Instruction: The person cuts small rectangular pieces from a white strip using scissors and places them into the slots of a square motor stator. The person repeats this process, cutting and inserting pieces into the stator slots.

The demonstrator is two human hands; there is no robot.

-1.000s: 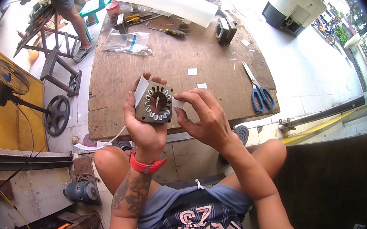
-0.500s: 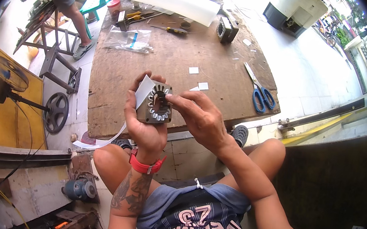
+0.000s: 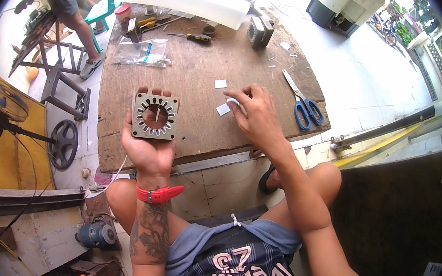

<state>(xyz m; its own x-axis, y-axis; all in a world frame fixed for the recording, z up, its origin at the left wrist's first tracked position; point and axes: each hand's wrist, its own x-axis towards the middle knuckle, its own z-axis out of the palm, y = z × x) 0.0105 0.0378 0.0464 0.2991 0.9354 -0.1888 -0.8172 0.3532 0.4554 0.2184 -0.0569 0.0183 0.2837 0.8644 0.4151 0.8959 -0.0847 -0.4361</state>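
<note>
On my upturned left hand (image 3: 147, 154) rests a square metal motor stator (image 3: 137, 126), its round bore facing up and its fingers curled behind the far edge. White liners (image 3: 166, 128) fill many of the slots around the bore; several slots at the top look dark. My right hand (image 3: 260, 118) is over the table to the right, thumb and fingers pinching a small white insulation paper piece (image 3: 233, 102). Close to those fingers, a white square (image 3: 223, 109) and another white square (image 3: 220, 84) lie on the wood.
Blue-handled scissors (image 3: 306, 114) lie at the right of the wooden table (image 3: 194, 129). Farther back are a second stator (image 3: 259, 32), a screwdriver (image 3: 197, 37), a plastic bag (image 3: 141, 51) and a white sheet roll (image 3: 184, 3). A fan (image 3: 7, 103) and another person (image 3: 67, 3) are at left.
My right hand has left the stator's bore and moved right to the white pieces. My left hand has turned the stator to face up and shifted left; the white strip no longer shows beside it.
</note>
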